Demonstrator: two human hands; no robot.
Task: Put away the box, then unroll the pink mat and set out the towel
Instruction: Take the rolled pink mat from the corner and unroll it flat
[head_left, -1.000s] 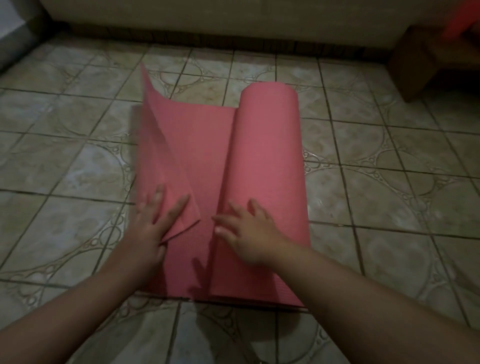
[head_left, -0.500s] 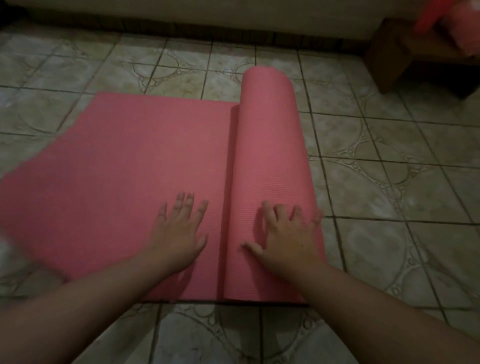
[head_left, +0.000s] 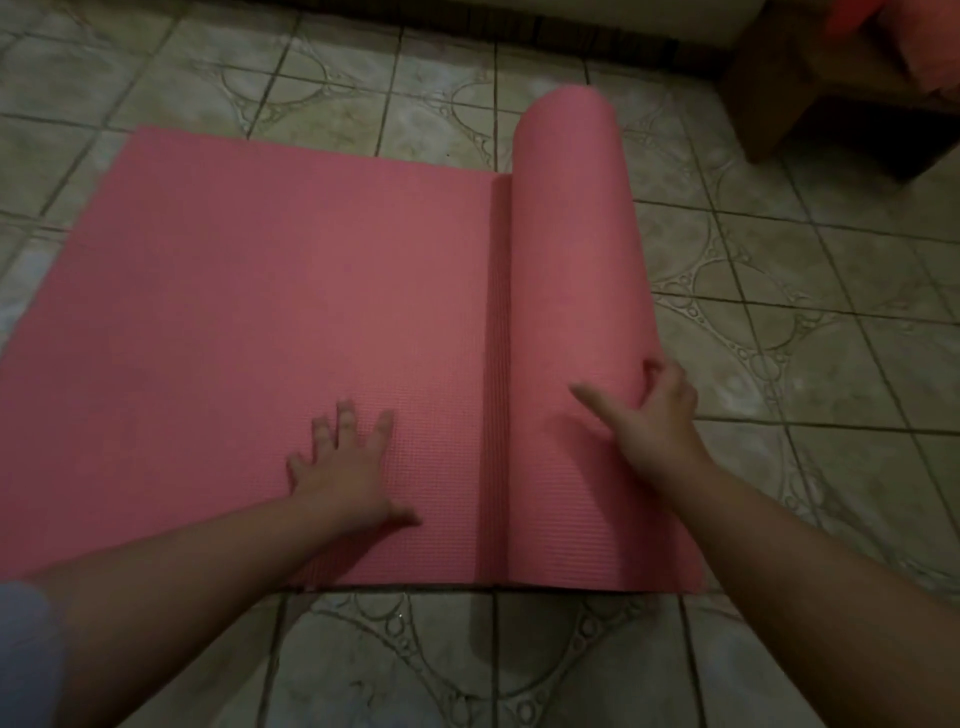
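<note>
The pink mat (head_left: 260, 322) lies partly unrolled on the tiled floor, its flat part spreading to the left. The still-rolled part (head_left: 571, 270) stands as a thick tube along the mat's right side. My left hand (head_left: 348, 467) presses flat on the unrolled part with fingers spread. My right hand (head_left: 649, 415) rests on the roll near its front end, thumb on top and fingers curled over its right side. No box or towel is in view.
Patterned beige floor tiles (head_left: 779, 322) surround the mat. A dark wooden piece of furniture (head_left: 810, 88) stands at the back right with something red or pink (head_left: 914, 41) on it. A pale wall base runs along the back.
The loose flap has been laid flat to the left and the roll has moved right. My right hand shifted from the top of the roll to its right side.
</note>
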